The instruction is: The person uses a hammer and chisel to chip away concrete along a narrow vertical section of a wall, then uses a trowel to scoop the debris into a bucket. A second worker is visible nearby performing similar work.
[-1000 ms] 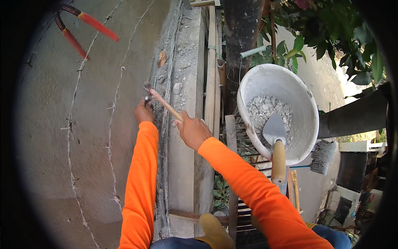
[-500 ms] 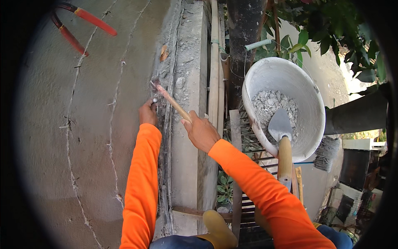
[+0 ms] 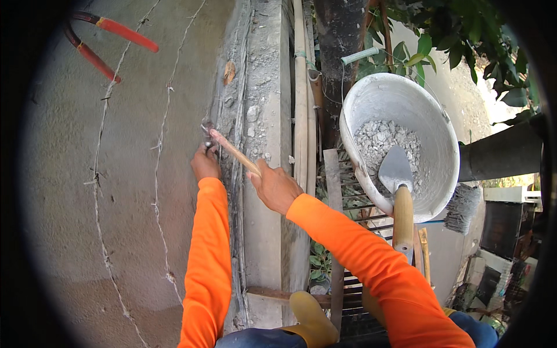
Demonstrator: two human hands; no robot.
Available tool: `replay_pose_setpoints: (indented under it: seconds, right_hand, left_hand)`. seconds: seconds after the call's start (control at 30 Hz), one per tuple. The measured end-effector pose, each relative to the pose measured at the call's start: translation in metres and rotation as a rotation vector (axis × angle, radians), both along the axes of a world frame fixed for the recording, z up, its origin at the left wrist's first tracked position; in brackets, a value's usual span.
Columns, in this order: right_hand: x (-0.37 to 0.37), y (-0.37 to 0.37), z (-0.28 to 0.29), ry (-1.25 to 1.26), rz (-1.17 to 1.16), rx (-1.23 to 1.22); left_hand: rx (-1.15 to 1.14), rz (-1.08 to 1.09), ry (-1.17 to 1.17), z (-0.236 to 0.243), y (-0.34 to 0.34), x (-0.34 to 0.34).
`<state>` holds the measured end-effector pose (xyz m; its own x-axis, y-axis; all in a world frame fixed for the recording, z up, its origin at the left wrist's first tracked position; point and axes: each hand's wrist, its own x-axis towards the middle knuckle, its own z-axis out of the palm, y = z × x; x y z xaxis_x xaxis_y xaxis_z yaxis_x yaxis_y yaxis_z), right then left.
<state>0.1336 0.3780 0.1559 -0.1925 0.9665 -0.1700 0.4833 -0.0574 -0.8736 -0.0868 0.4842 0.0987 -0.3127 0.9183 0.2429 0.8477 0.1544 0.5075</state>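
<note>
The right hand (image 3: 275,187) is closed around the wooden handle of the hammer (image 3: 235,152), whose head lies just beyond the left hand (image 3: 206,163). The left hand grips a metal tool (image 3: 208,144), largely hidden by the fingers, beside the ledge (image 3: 262,232). Contact between head and tool cannot be determined. Right of both, a bucket (image 3: 436,136) contains rubble (image 3: 377,142) and a trowel (image 3: 397,168).

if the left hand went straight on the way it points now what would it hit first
Most likely the hammer head, just beyond the left hand and the metal tool it holds, though depth is unclear.
</note>
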Motion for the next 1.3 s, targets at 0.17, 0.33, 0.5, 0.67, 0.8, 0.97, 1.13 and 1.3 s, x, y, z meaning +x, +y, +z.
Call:
replay_pose_setpoints:
  seconds: [0.17,0.33,0.5,0.67,0.8,0.97,1.13,1.3]
  right_hand:
    - [0.001,0.0,0.0,0.117,-0.022,0.077]
    - [0.008,0.008,0.011,-0.084,0.03,-0.038]
    - [0.006,0.006,0.012,-0.015,-0.006,-0.005]
    - [0.004,0.008,0.004,-0.088,0.01,-0.029]
    - [0.005,0.006,0.002,-0.097,0.056,-0.019]
    - [0.006,0.004,0.006,-0.096,0.087,-0.094]
    - [0.005,0.003,0.013,-0.119,0.081,-0.067]
    - [0.003,0.003,0.017,0.017,-0.018,-0.026]
  left_hand:
    - [-0.048,-0.009,-0.069,0.0,0.001,0.0]
    - [-0.026,-0.022,-0.008,-0.006,0.002,0.0]
    - [-0.056,0.018,-0.027,-0.007,0.001,0.001]
    - [-0.073,-0.012,0.005,-0.008,0.003,-0.002]
    - [-0.101,0.024,0.033,-0.015,0.002,-0.005]
    - [-0.005,-0.038,-0.119,-0.018,-0.001,-0.003]
    - [-0.038,-0.003,-0.104,-0.016,-0.003,0.001]
    - [-0.079,0.041,-0.092,-0.02,-0.002,0.0]
